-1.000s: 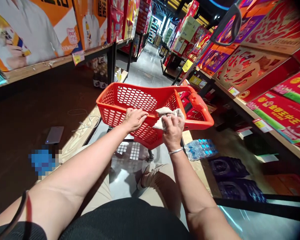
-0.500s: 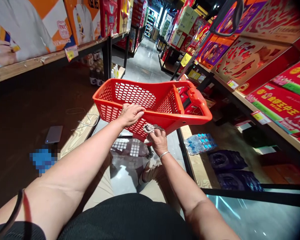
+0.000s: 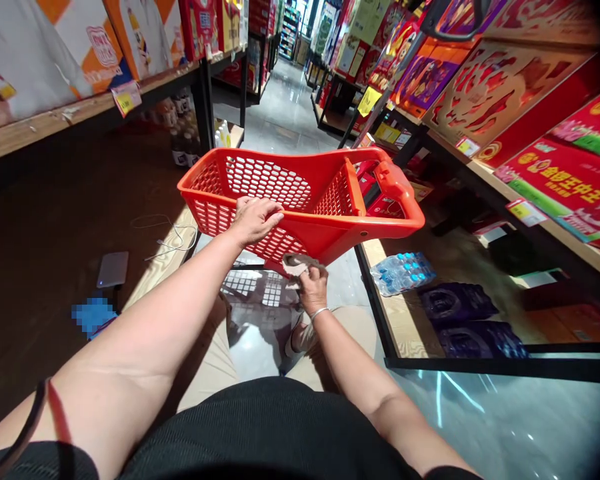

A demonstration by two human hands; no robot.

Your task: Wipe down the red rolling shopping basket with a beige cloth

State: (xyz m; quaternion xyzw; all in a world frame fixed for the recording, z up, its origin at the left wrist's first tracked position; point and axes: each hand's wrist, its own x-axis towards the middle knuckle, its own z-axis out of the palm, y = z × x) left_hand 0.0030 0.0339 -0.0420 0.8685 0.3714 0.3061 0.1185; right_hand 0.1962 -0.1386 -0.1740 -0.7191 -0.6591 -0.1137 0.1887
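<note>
A red plastic shopping cart (image 3: 330,230) with perforated walls stands crosswise before me, its handle end to the right. My left hand (image 3: 254,219) is closed over the near rim, fingers reaching to the inner side. Lower down, at the bottom edge of the near wall, my right hand (image 3: 313,285) grips a dirty grey-white cloth (image 3: 296,264). The cloth lies against or very close to the cart's lower side; exact contact is hard to tell. The basket's visible inside holds no goods.
Shelves of boxed goods line both sides, with gift boxes (image 3: 510,100) on the right. A pack of water bottles (image 3: 404,272) sits on the low right shelf. On the left lower shelf lie a flat grey device (image 3: 113,269) and a white cable (image 3: 173,235). Tiled floor (image 3: 275,120) runs down the aisle.
My right hand with the cloth has shifted slightly left and down along the cart's lower edge. The left hand stays on the rim. The view has tilted slightly.
</note>
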